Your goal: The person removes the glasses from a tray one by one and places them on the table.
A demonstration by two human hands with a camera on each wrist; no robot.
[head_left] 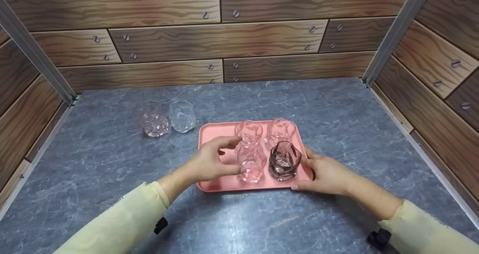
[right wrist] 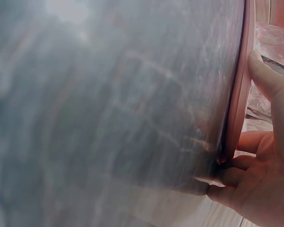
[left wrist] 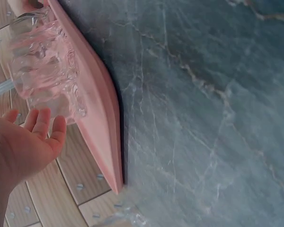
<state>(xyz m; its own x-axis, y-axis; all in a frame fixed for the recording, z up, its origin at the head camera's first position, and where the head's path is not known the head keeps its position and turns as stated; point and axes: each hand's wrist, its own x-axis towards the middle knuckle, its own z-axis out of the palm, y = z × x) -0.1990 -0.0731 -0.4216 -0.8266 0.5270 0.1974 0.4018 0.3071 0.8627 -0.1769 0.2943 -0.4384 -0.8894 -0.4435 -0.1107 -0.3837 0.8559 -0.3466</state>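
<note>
Six glasses (head_left: 284, 162), one tray (head_left: 220, 129), two hands (head_left: 211, 162) (head_left: 333, 176)

Four glasses (head_left: 284, 162) on tray (head_left: 217, 131), two glasses (head_left: 182, 116) to its left

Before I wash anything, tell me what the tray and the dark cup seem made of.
Pink tray: probably plastic, smooth and fairly matte, judging by its even colour and rounded rim.
Dark cup: glossy glass or tinted plastic; transparent walls and bright glints fit both.

Smooth plastic-looking tray (head_left: 220, 185), glossy glass-like cups (head_left: 284, 164), shiny marble-patterned tabletop (head_left: 112, 160), wood-grain panels (head_left: 168, 42), metal posts (head_left: 396, 33)
</note>
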